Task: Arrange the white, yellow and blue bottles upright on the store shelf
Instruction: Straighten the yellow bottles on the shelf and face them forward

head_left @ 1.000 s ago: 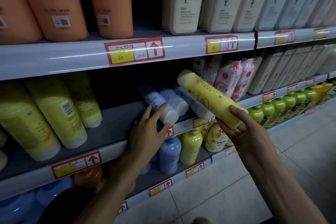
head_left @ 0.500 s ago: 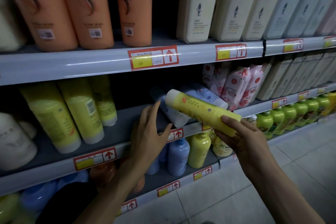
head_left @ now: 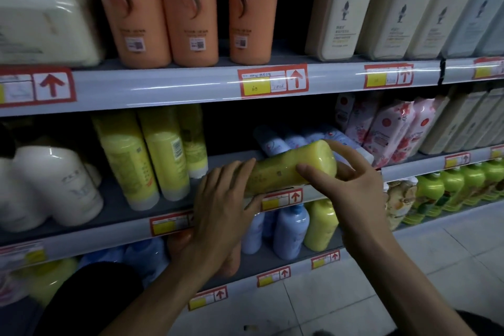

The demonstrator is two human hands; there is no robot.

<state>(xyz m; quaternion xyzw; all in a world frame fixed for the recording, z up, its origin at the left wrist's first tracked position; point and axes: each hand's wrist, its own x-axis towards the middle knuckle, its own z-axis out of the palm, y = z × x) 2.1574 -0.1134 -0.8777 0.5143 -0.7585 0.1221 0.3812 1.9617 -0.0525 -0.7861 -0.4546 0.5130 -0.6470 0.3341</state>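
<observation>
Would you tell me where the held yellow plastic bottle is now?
Head view, centre: the yellow plastic bottle lies sideways over the middle shelf's front edge, between the left hand and right hand, before toppled pale blue bottles.

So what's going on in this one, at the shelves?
A person holds a yellow bottle on its side at the front edge of the middle shelf. The right hand grips its flat end, and the left hand wraps the other end. Just behind it, several pale blue-and-white bottles lie tipped over on that shelf, not yet stood upright.
</observation>
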